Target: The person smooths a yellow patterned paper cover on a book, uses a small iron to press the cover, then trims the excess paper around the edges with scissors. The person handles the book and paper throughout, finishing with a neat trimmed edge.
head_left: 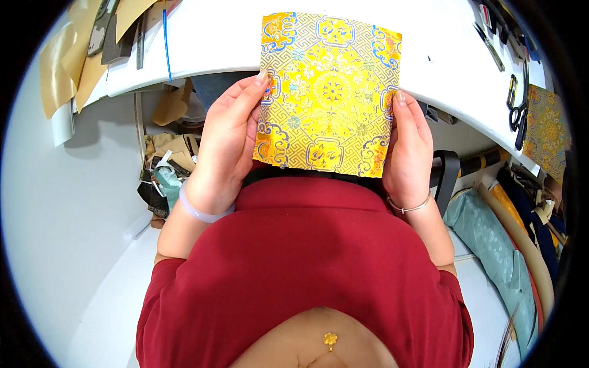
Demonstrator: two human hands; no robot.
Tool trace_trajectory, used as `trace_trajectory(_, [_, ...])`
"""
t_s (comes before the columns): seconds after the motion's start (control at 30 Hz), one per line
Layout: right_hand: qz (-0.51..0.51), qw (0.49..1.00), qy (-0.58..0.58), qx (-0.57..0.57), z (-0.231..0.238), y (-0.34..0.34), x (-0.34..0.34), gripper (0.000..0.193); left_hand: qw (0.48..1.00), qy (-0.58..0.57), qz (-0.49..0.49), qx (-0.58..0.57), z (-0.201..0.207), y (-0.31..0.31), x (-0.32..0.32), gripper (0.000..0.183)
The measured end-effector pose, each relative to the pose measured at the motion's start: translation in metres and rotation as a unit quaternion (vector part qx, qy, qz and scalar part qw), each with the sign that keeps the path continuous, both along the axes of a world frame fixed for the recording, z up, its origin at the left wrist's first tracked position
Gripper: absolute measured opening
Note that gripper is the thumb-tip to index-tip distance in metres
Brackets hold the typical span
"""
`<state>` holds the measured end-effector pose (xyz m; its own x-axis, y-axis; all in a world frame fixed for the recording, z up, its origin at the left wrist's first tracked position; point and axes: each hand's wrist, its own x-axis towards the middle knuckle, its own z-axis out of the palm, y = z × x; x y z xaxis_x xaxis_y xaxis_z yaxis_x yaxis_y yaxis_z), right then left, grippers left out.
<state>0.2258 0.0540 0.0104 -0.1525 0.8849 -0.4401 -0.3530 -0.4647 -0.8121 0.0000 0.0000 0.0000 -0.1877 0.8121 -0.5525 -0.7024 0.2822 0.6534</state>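
Dark red short-sleeved shirt (pixel 319 257): nearest to us, just below the near edge of the squarish yellow brocade panel (pixel 331 92); a gold flower-shaped pendant (pixel 331 338) hangs at the neckline.
Bare left hand (pixel 230 113): at the panel's left edge; we have it closed in a light pinch, thumb on top and fingers behind; a pale lilac bangle (pixel 199 211) rings the wrist.
Bare right hand (pixel 410 132): at the panel's right edge; we pinch that margin likewise, thumb on the face; a thin silver bracelet (pixel 410 210) sits below.
Panel's lie: held up between our two hands, which both touch it, so neither is nearer; its slightly longer axis runs away from our chest; our left thumb sits a little farther up its edge; we cannot tell whether it touches anything behind.
Panel's look: glossy golden yellow, patterned side toward us; round central medallion, fretwork ground, orange corners with blue scrolls; we see no fold.
White curved-edge table (pixel 208 49): beyond the panel; a thin blue stick (pixel 166 43) to its left, black-handled scissors (pixel 523 109) to its right, a duller gold brocade piece (pixel 546 122) farther right.
Pale teal patterned cloth (pixel 491 227): low, right of the panel.
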Motion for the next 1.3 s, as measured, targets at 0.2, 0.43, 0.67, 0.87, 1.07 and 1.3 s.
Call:
trace_trajectory(0.2, [0.002,1.0,0.007,-0.001,-0.002,-0.002,0.0,0.027,1.0,0.005,0.011,-0.02,0.001,-0.001,0.003,0.025])
trace_trajectory(0.43, [-0.001,1.0,0.002,-0.006,-0.004,0.0,-0.001,0.027,1.0,0.008,0.014,-0.017,0.003,0.001,0.006,0.025])
trace_trajectory(0.67, [0.005,1.0,0.008,-0.026,-0.004,0.001,-0.002,0.03,0.999,0.026,0.02,-0.035,0.005,0.001,0.009,0.024])
trace_trajectory(0.87, [0.0,0.999,0.012,-0.037,-0.005,0.001,-0.003,0.029,0.998,0.052,-0.001,-0.041,0.0,-0.001,0.006,0.033])
trace_trajectory(1.07, [-0.001,0.999,0.018,-0.037,-0.006,0.001,-0.004,0.029,0.999,0.035,0.01,-0.031,0.003,0.0,0.009,0.027])
trace_trajectory(1.3, [0.003,0.999,0.024,-0.047,-0.006,0.002,-0.005,0.028,0.999,0.022,0.012,-0.034,0.005,0.001,0.011,0.025])
